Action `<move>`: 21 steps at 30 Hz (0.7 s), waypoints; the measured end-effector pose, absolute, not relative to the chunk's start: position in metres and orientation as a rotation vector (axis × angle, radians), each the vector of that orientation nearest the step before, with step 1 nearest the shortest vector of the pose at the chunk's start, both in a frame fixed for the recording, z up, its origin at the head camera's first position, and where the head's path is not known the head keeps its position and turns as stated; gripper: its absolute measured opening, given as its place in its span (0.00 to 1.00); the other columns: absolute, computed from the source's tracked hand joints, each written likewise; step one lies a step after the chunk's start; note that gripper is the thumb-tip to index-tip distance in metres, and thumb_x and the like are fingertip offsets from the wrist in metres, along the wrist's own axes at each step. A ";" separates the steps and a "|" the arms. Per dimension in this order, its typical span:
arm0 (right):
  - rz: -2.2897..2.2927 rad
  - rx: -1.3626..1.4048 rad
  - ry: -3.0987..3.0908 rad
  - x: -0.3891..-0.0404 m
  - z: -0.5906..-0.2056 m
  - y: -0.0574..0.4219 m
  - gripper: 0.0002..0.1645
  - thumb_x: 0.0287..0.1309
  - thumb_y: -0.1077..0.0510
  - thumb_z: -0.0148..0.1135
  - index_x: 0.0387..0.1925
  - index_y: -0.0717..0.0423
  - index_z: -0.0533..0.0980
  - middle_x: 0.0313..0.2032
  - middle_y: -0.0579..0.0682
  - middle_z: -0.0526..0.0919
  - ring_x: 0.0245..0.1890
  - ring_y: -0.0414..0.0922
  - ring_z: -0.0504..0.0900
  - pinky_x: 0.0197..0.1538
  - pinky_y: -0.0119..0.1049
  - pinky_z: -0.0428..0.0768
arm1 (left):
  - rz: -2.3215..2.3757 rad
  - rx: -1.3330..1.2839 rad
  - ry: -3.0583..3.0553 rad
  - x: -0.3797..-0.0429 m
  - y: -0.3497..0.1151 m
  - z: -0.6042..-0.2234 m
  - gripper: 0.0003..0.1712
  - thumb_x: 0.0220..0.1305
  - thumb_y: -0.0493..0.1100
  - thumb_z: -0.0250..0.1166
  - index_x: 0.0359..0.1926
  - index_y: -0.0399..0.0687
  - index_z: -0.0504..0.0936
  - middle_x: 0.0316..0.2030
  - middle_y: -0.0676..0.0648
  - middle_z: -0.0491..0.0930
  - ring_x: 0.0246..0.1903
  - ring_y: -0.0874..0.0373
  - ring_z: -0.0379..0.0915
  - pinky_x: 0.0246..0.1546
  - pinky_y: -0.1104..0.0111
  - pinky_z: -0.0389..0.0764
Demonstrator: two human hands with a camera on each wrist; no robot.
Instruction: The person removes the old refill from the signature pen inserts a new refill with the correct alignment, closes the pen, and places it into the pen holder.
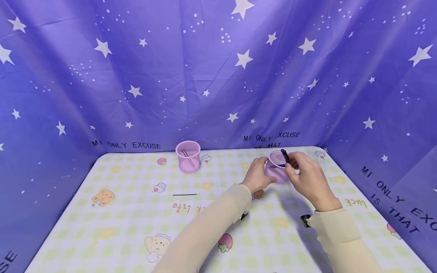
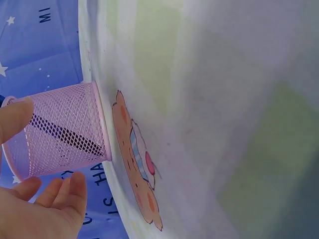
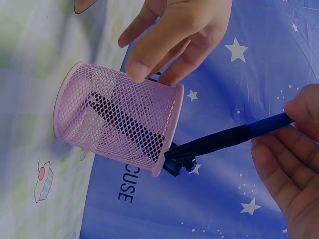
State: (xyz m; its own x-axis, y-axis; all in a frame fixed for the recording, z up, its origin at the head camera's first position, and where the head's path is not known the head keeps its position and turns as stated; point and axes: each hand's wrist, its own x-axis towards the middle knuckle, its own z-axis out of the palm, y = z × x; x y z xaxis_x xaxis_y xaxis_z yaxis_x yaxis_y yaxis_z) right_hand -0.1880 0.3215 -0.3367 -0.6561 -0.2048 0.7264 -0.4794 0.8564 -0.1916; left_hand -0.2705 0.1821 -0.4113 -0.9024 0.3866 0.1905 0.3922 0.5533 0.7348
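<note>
At the right of the table stands a pink mesh pen cup [image 1: 277, 176]. My left hand [image 1: 256, 175] holds it from the left, with the thumb and fingers on either side of the mesh in the left wrist view. My right hand [image 1: 310, 181] pinches a blue and black pen [image 3: 224, 140] at its blue end. The pen slants over the cup's mouth, its black end right at the rim in the right wrist view. Another dark pen [image 3: 182, 163] leans inside the cup, its top poking out past the rim.
A second pink mesh cup [image 1: 189, 163] at the back centre holds thin dark rods [image 1: 187, 155] like pen refills. One thin black refill [image 1: 185, 195] lies on the checked tablecloth [image 1: 129, 216]. A purple star-printed curtain [image 1: 191, 76] closes off the back and sides.
</note>
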 end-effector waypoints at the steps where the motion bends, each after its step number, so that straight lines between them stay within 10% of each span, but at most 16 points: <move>1: 0.483 0.495 -2.285 -0.188 -0.337 0.322 0.11 0.50 0.68 0.62 0.38 0.61 0.75 0.30 0.51 0.79 0.31 0.45 0.78 0.37 0.34 0.73 | -1.313 -0.679 -2.760 -0.271 0.183 -0.411 0.43 0.48 0.50 0.75 0.64 0.48 0.67 0.56 0.49 0.70 0.54 0.60 0.68 0.57 0.73 0.68; 21: 0.582 0.478 -2.218 -0.189 -0.338 0.324 0.11 0.48 0.69 0.60 0.38 0.61 0.75 0.30 0.51 0.80 0.29 0.44 0.79 0.34 0.33 0.73 | -1.546 -0.623 -2.648 -0.280 0.198 -0.418 0.50 0.45 0.44 0.77 0.67 0.45 0.61 0.59 0.45 0.69 0.58 0.57 0.66 0.61 0.71 0.64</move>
State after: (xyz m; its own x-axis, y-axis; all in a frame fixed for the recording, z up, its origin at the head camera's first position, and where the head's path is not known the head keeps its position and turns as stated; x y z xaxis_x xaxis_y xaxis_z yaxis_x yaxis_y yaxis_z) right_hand -0.1889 0.3240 -0.3380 -0.6265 -0.1498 0.7648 -0.5060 0.8246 -0.2530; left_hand -0.2797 0.1984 -0.4176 -0.9207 0.3306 0.2074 0.3431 0.4323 0.8339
